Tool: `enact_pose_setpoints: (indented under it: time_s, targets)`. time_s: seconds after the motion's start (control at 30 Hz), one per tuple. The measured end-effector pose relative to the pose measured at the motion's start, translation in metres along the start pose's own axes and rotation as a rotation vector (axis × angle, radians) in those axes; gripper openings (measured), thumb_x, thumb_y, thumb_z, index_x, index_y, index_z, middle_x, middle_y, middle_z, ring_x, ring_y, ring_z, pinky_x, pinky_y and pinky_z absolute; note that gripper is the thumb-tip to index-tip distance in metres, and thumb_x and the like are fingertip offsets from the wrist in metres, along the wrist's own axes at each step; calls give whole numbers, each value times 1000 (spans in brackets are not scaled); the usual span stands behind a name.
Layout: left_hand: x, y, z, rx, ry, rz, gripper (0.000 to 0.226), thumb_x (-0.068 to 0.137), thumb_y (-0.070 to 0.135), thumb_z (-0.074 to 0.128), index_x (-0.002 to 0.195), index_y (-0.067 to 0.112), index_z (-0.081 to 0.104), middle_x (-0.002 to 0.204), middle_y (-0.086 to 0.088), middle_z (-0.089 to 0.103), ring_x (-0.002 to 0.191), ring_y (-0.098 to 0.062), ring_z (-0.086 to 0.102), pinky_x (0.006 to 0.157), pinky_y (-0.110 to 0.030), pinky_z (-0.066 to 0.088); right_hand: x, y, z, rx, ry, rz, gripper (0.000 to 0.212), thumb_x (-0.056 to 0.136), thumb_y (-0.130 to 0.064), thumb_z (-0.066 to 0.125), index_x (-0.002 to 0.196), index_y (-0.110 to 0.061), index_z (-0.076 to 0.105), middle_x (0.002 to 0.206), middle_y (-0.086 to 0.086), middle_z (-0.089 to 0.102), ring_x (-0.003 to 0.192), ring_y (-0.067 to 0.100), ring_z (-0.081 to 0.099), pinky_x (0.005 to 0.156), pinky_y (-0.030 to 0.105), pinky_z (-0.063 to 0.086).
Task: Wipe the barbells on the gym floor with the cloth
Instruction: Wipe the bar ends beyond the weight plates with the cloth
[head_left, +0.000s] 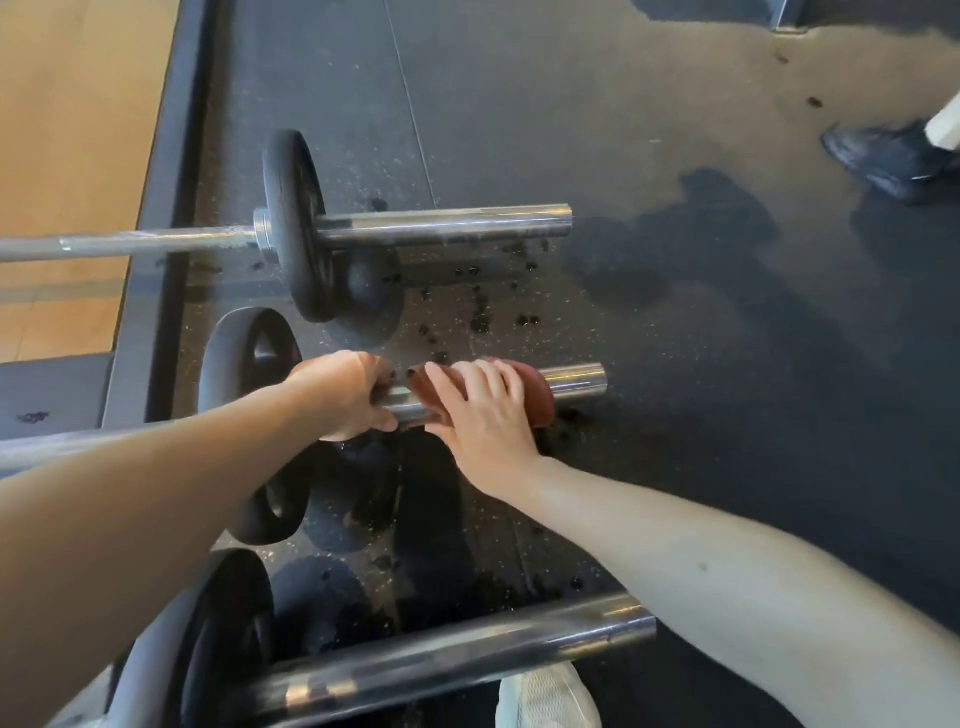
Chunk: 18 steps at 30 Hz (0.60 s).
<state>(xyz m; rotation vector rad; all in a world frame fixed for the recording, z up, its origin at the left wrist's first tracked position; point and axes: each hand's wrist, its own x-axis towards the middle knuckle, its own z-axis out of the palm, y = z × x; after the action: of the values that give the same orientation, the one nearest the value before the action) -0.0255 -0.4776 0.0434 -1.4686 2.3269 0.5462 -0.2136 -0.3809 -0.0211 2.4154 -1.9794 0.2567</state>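
— How do the barbells lie?
— Side by side: far barbell (441, 226), middle barbell (576, 382), near barbell (467, 654), each with a black plate and a shiny steel sleeve.
— And the cloth (539, 399)?
— Reddish-brown, wrapped over the middle sleeve.

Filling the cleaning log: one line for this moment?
left hand grips middle barbell sleeve | right hand holds red cloth round it | step: wipe
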Motion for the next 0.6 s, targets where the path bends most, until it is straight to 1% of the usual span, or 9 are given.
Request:
enact_pose_setpoints:
  time_s: [0.07, 0.1, 0.2, 0.23, 0.3, 0.37, 0.47, 0.53, 0.6]
  targets:
    - [-1, 1, 0, 15, 19, 4, 35, 83, 49, 78, 106, 32, 59, 85, 11, 59, 82, -16, 61, 65, -30, 42, -7, 24, -5, 28, 21, -68, 64, 99, -38, 59, 155, -26, 32, 145, 3, 48, 136, 25, 42, 120, 46, 27]
    - [-1, 1, 0, 24, 21, 6, 36, 83, 50, 77, 109, 32, 59, 86, 11, 59, 83, -17, 61, 65, -31, 43, -13, 43, -7, 39, 21, -52, 62, 100, -33, 59, 156, -27, 32, 148, 1, 46, 139, 23, 40, 122, 44, 24]
    - [1, -3, 5, -5, 32, 4, 42, 84, 53, 76, 116, 31, 60, 94, 8, 59, 91, -19, 60, 70, -32, 46, -38, 102, -13, 33, 39, 169, 57, 102, -29, 58, 155, -28, 37, 154, -2, 44, 148, 21, 33, 127, 45, 13]
    - [1, -4, 6, -9, 43, 9, 44, 83, 54, 76, 117, 31, 61, 98, 7, 58, 97, -19, 58, 75, -34, 48, -44, 110, -13, 48, 60, 251, 56, 102, -28, 57, 155, -27, 39, 156, -2, 43, 150, 22, 30, 127, 45, 10]
    - [2, -7, 8, 41, 67, 56, 47, 83, 58, 74, 121, 32, 62, 108, 7, 54, 108, -20, 48, 86, -36, 47, -42, 94, -12, 98, 116, 363, 53, 101, -22, 59, 152, -24, 45, 157, 0, 44, 152, 23, 27, 127, 48, 9]
    - [0, -7, 9, 74, 88, 87, 49, 85, 58, 73, 125, 33, 62, 111, 8, 51, 110, -19, 44, 92, -37, 46, -31, 45, -8, 124, 162, 315, 53, 98, -20, 60, 149, -21, 48, 155, -1, 44, 152, 24, 26, 127, 50, 11]
    - [-3, -3, 10, 39, 109, 61, 47, 86, 55, 72, 126, 32, 61, 105, 11, 46, 109, -19, 44, 91, -35, 47, -17, -26, 5, 158, 113, 97, 60, 96, -25, 59, 153, -23, 42, 163, -1, 34, 156, 23, 15, 128, 50, 5]
    - [-4, -1, 11, 48, 119, 56, 47, 87, 56, 71, 126, 30, 61, 106, 10, 46, 111, -19, 45, 93, -35, 47, -17, -20, 10, 143, 88, 3, 63, 97, -22, 60, 156, -25, 38, 166, -1, 29, 158, 21, 11, 128, 45, 1]
    - [-4, -3, 13, 51, 126, 72, 46, 88, 57, 70, 124, 30, 61, 105, 9, 47, 109, -18, 43, 92, -36, 47, -29, 18, 6, 153, 96, -15, 65, 97, -15, 62, 157, -24, 38, 167, -1, 29, 158, 18, 11, 129, 43, 2]
